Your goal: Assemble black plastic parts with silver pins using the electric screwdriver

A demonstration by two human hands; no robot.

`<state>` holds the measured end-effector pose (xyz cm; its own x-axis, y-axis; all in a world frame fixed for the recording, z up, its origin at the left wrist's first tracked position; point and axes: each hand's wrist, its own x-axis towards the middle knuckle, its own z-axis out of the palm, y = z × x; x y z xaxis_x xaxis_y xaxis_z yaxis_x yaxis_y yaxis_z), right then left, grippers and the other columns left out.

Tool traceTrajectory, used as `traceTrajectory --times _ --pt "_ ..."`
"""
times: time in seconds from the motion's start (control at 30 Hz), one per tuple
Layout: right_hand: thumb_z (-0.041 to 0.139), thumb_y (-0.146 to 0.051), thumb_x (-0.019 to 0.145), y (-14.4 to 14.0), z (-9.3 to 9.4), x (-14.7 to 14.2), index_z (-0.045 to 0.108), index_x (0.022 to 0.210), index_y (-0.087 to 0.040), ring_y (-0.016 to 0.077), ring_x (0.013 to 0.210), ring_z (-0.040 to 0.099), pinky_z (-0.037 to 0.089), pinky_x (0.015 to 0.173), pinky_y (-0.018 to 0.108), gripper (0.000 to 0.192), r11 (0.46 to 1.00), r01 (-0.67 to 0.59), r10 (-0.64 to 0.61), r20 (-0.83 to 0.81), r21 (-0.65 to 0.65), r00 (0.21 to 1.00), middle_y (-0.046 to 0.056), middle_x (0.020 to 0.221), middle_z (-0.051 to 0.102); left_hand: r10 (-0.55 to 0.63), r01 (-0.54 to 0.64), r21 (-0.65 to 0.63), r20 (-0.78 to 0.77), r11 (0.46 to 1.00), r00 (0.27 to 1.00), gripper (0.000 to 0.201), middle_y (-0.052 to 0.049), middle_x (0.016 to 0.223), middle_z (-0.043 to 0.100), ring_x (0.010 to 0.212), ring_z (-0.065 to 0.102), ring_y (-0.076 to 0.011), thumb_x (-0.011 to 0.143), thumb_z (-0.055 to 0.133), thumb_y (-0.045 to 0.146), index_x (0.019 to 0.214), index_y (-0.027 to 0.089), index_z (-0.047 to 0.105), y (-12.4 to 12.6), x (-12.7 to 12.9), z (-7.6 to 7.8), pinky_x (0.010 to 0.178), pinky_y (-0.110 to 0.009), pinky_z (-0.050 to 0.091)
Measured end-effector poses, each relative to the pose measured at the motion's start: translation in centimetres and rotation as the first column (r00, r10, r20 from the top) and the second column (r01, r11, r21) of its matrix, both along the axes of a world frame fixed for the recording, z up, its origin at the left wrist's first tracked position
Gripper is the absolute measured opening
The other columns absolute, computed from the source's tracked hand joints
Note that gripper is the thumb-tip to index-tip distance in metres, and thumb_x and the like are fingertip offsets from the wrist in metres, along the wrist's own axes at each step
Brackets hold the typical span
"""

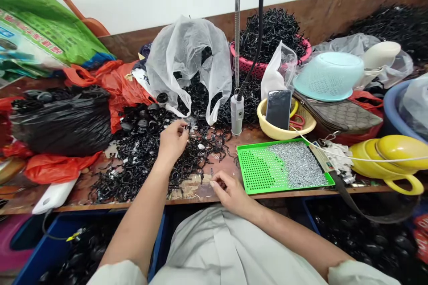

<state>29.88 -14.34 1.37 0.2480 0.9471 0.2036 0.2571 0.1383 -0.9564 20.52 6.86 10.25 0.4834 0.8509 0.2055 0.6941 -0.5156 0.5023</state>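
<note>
My left hand is over the heap of small black plastic parts, its fingertips closed on a small dark piece at the heap's back edge. My right hand rests near the table's front edge with thumb and forefinger pressed together; whatever is in that pinch is too small to name. Close to its right lies a green perforated tray with many small silvery metal pieces on its right part. A grey electric screwdriver hangs upright from a spring and a black cable, between and beyond my hands.
A clear plastic bag sits behind the heap. A yellow basket holds a phone. Farther back is a pink basket full of black parts. Yellow cups stand right; a black bag lies left. A white cable crosses the tray's corner.
</note>
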Motion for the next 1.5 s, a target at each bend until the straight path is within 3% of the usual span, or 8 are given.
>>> traceTrajectory --times 0.1,0.2,0.37,0.57,0.83,1.1,1.23,1.5 --pt "0.049 -0.028 0.092 0.1 -0.2 0.1 0.055 0.089 -0.021 0.0126 0.066 0.055 0.044 0.063 0.026 0.009 1.000 -0.013 0.010 -0.114 -0.026 0.993 -0.001 0.076 0.057 0.074 0.090 -0.333 0.449 0.938 0.891 0.029 -0.005 0.090 0.068 0.072 0.069 -0.0189 0.080 0.063 0.034 0.104 0.019 0.062 -5.2 -3.1 -1.2 0.061 -0.030 0.055" --pt "0.051 -0.033 0.091 0.5 -0.1 -0.1 0.054 0.093 -0.021 0.0123 0.065 0.057 0.047 0.064 0.026 0.012 0.999 -0.001 -0.011 -0.259 -0.047 0.966 -0.001 0.078 0.058 0.234 0.157 -0.550 0.573 0.820 0.786 0.025 -0.004 0.086 0.068 0.069 0.068 -0.0170 0.077 0.067 0.034 0.096 0.018 0.063 -11.0 -5.2 -3.3 0.062 -0.030 0.057" --pt "0.054 -0.038 0.090 1.1 0.6 -1.9 0.054 0.092 -0.021 0.0141 0.075 0.061 0.052 0.068 0.027 0.017 0.992 -0.113 0.086 -0.351 -0.057 0.932 0.001 0.086 0.061 0.352 0.142 -0.589 0.640 0.795 0.683 0.017 -0.001 0.088 0.066 0.074 0.067 -0.0136 0.078 0.068 0.030 0.086 0.018 0.060 -15.8 -6.4 -5.7 0.073 -0.031 0.059" --pt "0.057 -0.037 0.088 0.9 1.5 -2.6 0.056 0.090 -0.021 0.0140 0.071 0.061 0.053 0.067 0.028 0.016 0.993 -0.117 0.101 -0.313 -0.032 0.945 0.001 0.081 0.062 0.337 0.203 -0.605 0.655 0.770 0.677 0.016 -0.001 0.082 0.064 0.074 0.065 -0.0127 0.077 0.068 0.026 0.077 0.018 0.054 -16.3 -7.6 -5.6 0.074 -0.030 0.057" --pt "0.064 -0.033 0.084 0.9 2.9 -1.6 0.065 0.092 -0.020 0.0151 0.073 0.062 0.051 0.070 0.029 0.015 0.999 0.013 -0.010 -0.091 0.036 0.996 0.003 0.084 0.068 0.291 0.245 -0.619 0.635 0.746 0.716 0.032 -0.005 0.094 0.065 0.079 0.063 -0.0147 0.074 0.064 0.019 0.106 0.018 0.059 -16.9 -8.3 -6.4 0.068 -0.029 0.057" --pt "0.057 -0.027 0.089 1.8 4.1 -3.5 0.062 0.086 -0.020 0.0180 0.098 0.057 0.045 0.088 0.034 0.009 0.987 -0.092 0.053 0.279 0.128 0.959 0.006 0.097 0.062 0.287 0.153 -0.489 0.706 0.859 0.647 0.026 -0.005 0.096 0.066 0.087 0.066 -0.0162 0.074 0.065 0.019 0.099 0.018 0.056 -16.3 -8.5 -7.2 0.079 -0.030 0.056" --pt "0.058 -0.023 0.087 1.7 3.7 -3.8 0.059 0.085 -0.020 0.0192 0.092 0.054 0.041 0.086 0.036 0.003 0.996 -0.086 0.063 0.439 0.034 0.896 0.005 0.093 0.060 0.268 0.036 -0.429 0.625 0.902 0.733 0.028 -0.008 0.106 0.068 0.093 0.067 -0.0190 0.080 0.060 0.023 0.108 0.019 0.059 -15.9 -9.0 -7.4 0.081 -0.032 0.057" --pt "0.052 -0.021 0.087 2.2 3.6 -3.4 0.051 0.079 -0.021 0.0175 0.085 0.051 0.041 0.080 0.033 0.008 0.999 -0.036 0.046 0.382 -0.034 0.923 0.003 0.085 0.056 0.139 -0.031 -0.227 0.479 0.973 0.867 0.026 -0.007 0.104 0.066 0.090 0.067 -0.0187 0.083 0.058 0.024 0.107 0.022 0.064 -16.0 -9.3 -6.7 0.075 -0.031 0.059"
